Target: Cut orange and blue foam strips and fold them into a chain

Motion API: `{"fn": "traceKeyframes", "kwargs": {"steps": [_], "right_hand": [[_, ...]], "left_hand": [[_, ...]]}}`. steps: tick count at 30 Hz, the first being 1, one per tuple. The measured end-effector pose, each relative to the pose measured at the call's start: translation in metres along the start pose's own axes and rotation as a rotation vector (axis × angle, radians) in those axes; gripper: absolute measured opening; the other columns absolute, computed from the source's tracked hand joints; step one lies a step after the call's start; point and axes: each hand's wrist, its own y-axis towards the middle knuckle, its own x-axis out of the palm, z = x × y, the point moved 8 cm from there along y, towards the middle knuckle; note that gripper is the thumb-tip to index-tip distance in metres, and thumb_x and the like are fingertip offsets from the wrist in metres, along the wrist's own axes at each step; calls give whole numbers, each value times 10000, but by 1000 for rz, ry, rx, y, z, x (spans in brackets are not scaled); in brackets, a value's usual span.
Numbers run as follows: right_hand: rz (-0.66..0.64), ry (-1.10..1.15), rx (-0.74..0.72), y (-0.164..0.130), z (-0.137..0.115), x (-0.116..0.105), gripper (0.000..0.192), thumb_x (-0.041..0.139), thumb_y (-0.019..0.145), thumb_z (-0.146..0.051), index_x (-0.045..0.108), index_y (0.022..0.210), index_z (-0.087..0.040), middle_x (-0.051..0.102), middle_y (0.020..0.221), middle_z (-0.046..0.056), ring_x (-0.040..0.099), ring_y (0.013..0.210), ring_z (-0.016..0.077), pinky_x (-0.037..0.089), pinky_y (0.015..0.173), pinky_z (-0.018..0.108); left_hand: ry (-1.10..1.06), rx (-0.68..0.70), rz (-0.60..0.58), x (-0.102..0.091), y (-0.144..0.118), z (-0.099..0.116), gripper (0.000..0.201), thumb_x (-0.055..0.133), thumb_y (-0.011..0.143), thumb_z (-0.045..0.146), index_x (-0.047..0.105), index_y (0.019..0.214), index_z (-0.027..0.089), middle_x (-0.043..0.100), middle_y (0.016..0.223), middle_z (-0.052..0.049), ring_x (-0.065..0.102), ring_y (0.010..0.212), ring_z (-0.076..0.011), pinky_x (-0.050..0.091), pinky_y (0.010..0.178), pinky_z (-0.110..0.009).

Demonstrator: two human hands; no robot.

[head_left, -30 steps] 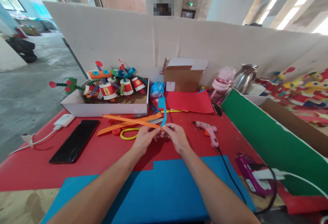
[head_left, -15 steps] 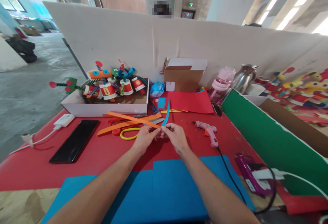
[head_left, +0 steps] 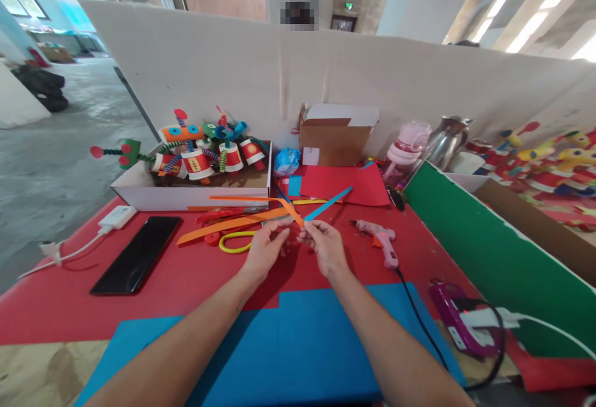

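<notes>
My left hand [head_left: 265, 250] and my right hand [head_left: 326, 247] meet above the red table cover, fingertips pinched together on the joined ends of two paper strips. The orange strip [head_left: 251, 199] bends up and runs off to the left over the white box's front. The blue strip [head_left: 328, 203] points up and to the right, towards the red sheet. More orange strips [head_left: 223, 224] and yellow-handled scissors [head_left: 233, 244] lie just beyond my left hand. A pink glue gun [head_left: 379, 241] lies to the right of my right hand.
A white box [head_left: 186, 195] holds several paper-cup figures. A black phone [head_left: 137, 262] and a white charger [head_left: 116, 217] lie left. Blue sheet [head_left: 288, 351] lies under my forearms. Behind are a cardboard box [head_left: 333, 140], pink bottle [head_left: 405, 152], metal jug [head_left: 442, 140]; right, a green board [head_left: 484, 252] and purple device [head_left: 456, 323].
The blue strip swung from upright down to the right. The orange strip's free end folded over and rose, now pointing left. Both hands stayed pinched at the joint.
</notes>
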Motion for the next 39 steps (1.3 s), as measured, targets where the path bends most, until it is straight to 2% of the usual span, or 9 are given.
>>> {"fn": "traceKeyframes", "kwargs": {"steps": [2,5,14,19,27,39], "right_hand": [[-28,-7,33,-3,4,4,321,794,531,-425,635,660,-177,644,586,-11,595,521,115,507,558,251],[-85,-42,82,-7,10,10,329,794,542,-422,623,673,-173,649,578,-7,609,512,116,504,543,238],[-130,-80,89,-7,9,11,328,805,521,-421,627,650,-177,642,564,-15,600,506,112,537,580,260],[-173,-122,159,-6,14,12,342,807,522,-434,622,619,-164,625,536,-12,589,484,104,528,552,250],[-163,-240,116,-3,12,6,360,791,552,-465,645,632,-146,649,528,22,605,453,114,484,489,219],[-201,-220,161,-5,15,10,374,797,528,-472,611,580,-152,655,522,13,608,443,110,482,485,213]], "left_hand": [[-15,-28,-33,3,0,-1,313,616,721,431,634,821,135,585,635,-10,486,510,-99,376,451,-209],[-31,11,-36,3,-1,3,299,650,694,441,597,717,148,559,599,13,462,497,-85,371,458,-203],[-4,-4,-14,-1,-1,5,267,673,664,409,570,686,164,550,542,23,481,457,-92,373,433,-207],[55,-33,-9,-5,3,-1,274,678,651,396,568,600,150,557,493,8,471,424,-92,365,429,-216],[86,-33,32,-6,2,1,226,689,626,353,584,618,154,565,481,17,485,406,-98,374,422,-219],[21,-17,5,-5,3,0,236,693,614,344,532,637,173,576,509,30,498,432,-94,398,450,-222]]}}
